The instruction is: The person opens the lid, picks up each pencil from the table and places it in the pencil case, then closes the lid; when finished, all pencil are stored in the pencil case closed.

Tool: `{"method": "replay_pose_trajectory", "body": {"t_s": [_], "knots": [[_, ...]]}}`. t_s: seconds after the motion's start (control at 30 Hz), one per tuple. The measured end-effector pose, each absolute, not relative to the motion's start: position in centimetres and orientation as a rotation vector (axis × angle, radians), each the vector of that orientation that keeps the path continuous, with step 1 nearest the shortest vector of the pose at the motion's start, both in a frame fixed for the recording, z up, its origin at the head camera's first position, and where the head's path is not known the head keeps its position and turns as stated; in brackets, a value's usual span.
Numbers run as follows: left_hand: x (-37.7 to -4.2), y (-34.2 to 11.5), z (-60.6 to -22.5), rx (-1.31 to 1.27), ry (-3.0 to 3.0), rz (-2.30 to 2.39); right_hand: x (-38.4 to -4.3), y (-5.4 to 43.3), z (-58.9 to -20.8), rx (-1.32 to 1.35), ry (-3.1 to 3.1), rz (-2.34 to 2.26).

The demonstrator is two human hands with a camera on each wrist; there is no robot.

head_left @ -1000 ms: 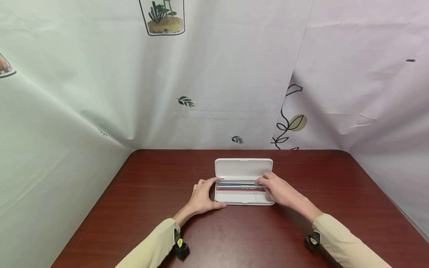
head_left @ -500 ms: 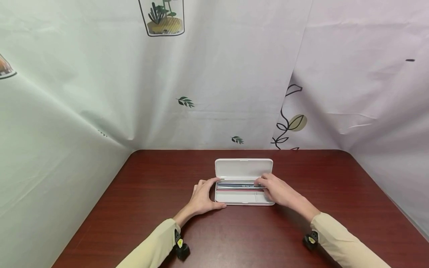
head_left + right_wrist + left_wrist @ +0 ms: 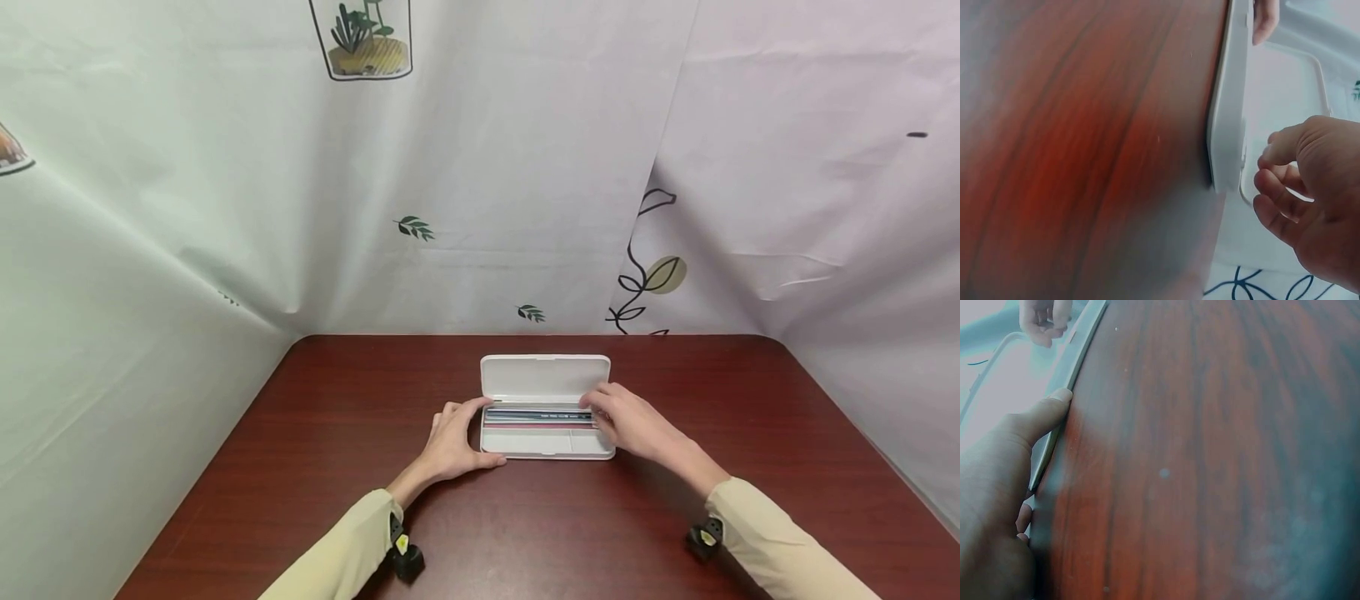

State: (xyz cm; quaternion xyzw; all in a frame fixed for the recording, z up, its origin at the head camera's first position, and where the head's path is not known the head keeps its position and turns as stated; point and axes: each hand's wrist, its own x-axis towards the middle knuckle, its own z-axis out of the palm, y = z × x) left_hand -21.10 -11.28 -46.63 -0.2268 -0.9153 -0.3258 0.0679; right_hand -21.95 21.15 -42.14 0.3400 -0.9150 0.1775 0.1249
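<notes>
A white pencil case (image 3: 525, 444) lies on the table with its lid (image 3: 546, 377) raised at the back. Several pencils (image 3: 536, 417), dark, pale and red, lie lengthwise in its rear compartment. My left hand (image 3: 450, 442) holds the case's left end, thumb (image 3: 1054, 406) on the front edge and fingers at the back corner. Over the right end of the pencils hovers my right hand (image 3: 626, 421), its fingers (image 3: 1282, 187) loosely bent. No pencil shows between thumb and fingers in the right wrist view. Their right ends are partly covered by that hand.
The dark red-brown wooden table (image 3: 525, 525) reaches back to a pale patterned curtain (image 3: 487, 167), which also hangs at both sides. Front compartments of the case show a divider near the right. A small black device sits on each wrist.
The right hand has risen slightly and shifted right, away from the pencils. A pencil that lay slanted under its fingers now lies level with the others. The left hand has stayed put.
</notes>
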Motion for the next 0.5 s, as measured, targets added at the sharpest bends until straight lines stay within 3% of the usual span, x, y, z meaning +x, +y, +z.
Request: {"method": "replay_pose_trajectory", "body": {"t_s": [0.5], "knots": [[-21.2,-11.4,-46.7,-0.680,-2.766,-0.969,-22.4,23.9,-41.2,0.922,-2.464,0.766]]}}
